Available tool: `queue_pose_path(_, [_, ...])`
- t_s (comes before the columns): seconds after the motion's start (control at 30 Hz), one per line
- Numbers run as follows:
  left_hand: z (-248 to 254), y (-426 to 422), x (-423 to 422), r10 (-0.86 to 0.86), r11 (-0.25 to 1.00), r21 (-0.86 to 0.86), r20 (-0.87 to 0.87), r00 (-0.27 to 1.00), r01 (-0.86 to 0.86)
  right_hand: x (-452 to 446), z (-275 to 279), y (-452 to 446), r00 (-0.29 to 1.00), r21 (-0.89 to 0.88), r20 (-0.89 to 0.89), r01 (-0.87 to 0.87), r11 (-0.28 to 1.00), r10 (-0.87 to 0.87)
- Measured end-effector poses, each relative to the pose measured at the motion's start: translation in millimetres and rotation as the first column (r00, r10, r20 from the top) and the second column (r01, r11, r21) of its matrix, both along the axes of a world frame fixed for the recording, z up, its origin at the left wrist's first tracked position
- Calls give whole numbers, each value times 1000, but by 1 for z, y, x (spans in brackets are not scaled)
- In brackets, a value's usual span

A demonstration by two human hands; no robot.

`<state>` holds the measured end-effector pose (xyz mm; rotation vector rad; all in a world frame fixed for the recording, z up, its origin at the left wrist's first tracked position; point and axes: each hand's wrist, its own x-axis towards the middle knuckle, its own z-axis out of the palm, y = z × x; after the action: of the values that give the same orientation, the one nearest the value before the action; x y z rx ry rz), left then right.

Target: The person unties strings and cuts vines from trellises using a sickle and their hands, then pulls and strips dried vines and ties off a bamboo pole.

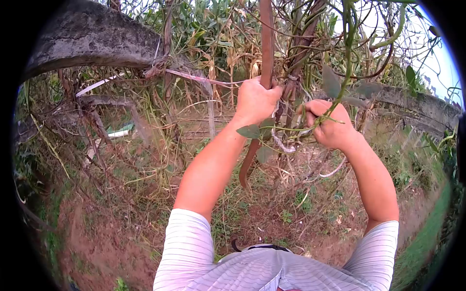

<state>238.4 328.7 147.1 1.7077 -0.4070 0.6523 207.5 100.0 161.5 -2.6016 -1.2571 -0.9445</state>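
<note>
My left hand (258, 99) is closed around a long brown wooden pole (267, 39), which runs from the top of the view to below the hand and curves at its lower end. To its right, my right hand (331, 123) is closed with fingers curled in; a white string (284, 144) meets its fingers and dangles in loops between and below the hands. A thin green vine (296, 129) with leaves (249, 131) crosses in front, between the two hands. Just behind them stands a bundle of dark twisted stems (303, 43), bound with string.
A thick grey concrete beam (97, 41) spans the upper left, and another beam (412, 104) lies at right. A pink-white ribbon (199, 78) stretches from the left toward my left hand. Tangled vines hang overhead; corn plants (218, 34) stand behind, above weedy brown soil (111, 237).
</note>
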Motion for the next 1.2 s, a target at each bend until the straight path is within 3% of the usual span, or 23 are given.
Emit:
queue_pose_path(0.03, [4,4,-4,77,997,3,-3,997,-77,-3,2,-7,996,90,69,-57,994,51])
queue_pose_path(0.07, [5,9,-7,153,988,2,-8,988,-153,-9,10,-17,994,51,104,-50,997,45])
queue_pose_path(0.17, [4,24,1,101,995,-15,-1,995,-101,-8,27,-36,994,137,53,-99,986,93])
queue_pose_path(0.27, [-2,25,2,20,998,-65,-10,1000,-21,-16,40,-46,994,209,-101,-27,977,49])
queue_pose_path(0.33, [-7,24,-3,-46,993,-115,-91,995,35,-34,54,-47,928,463,-373,188,866,-2])
queue_pose_path(0.37, [-12,25,0,-12,996,-88,-70,997,6,-22,55,-59,864,630,-493,274,726,102])
queue_pose_path(0.4, [-14,25,2,-10,995,-97,-74,997,2,-19,54,-53,862,623,-497,274,733,100])
queue_pose_path(0.43, [-15,25,5,59,996,-69,-61,996,-63,-15,51,-45,968,695,-227,82,714,111])
queue_pose_path(0.47, [-18,26,7,127,991,-43,-48,991,-129,-14,50,-35,991,709,60,-125,694,117])
queue_pose_path(0.5, [-19,27,4,127,991,-50,-23,992,-128,-24,51,-25,995,571,97,-24,820,-39])
queue_pose_path(0.53, [-21,28,4,127,990,-55,-27,991,-129,-23,48,-10,995,567,94,-22,823,-37])
queue_pose_path(0.6, [-25,29,3,81,992,-89,-80,993,-88,-17,40,19,951,305,303,-35,952,-62])
queue_pose_path(0.63, [-28,30,3,79,992,-92,-81,994,-86,-10,37,29,951,302,302,-32,953,-63])
queue_pose_path(0.7, [-33,33,0,34,988,-149,-70,997,-44,12,31,44,912,317,262,227,921,-315])
queue_pose_path(0.73, [-31,34,-6,34,987,-155,-68,997,-44,24,28,46,912,313,265,227,922,-314])
queue_pose_path(0.8, [-28,38,-17,104,989,-99,-77,992,-111,39,28,52,833,311,505,69,948,-226])
queue_pose_path(0.87, [-32,43,-19,116,987,-101,-60,991,-122,37,30,58,836,295,511,49,954,-201])
queue_pose_path(0.93, [-34,47,-24,-23,982,-186,-23,999,19,36,31,62,822,280,536,41,959,-192])
queue_pose_path(0.97, [-36,49,-24,-22,981,-192,-23,999,17,38,31,63,843,295,525,-54,954,-114])
queue_pose_path(1.07, [-38,49,-20,-24,983,-183,-31,999,18,35,35,63,836,233,543,-64,970,-75])
queue_pose_path(1.13, [-41,41,-13,-60,979,-188,88,994,76,44,35,60,814,204,580,-90,975,-46])
queue_pose_path(1.2, [-39,34,-6,-66,977,-197,72,995,79,52,37,58,851,176,525,-112,978,3])
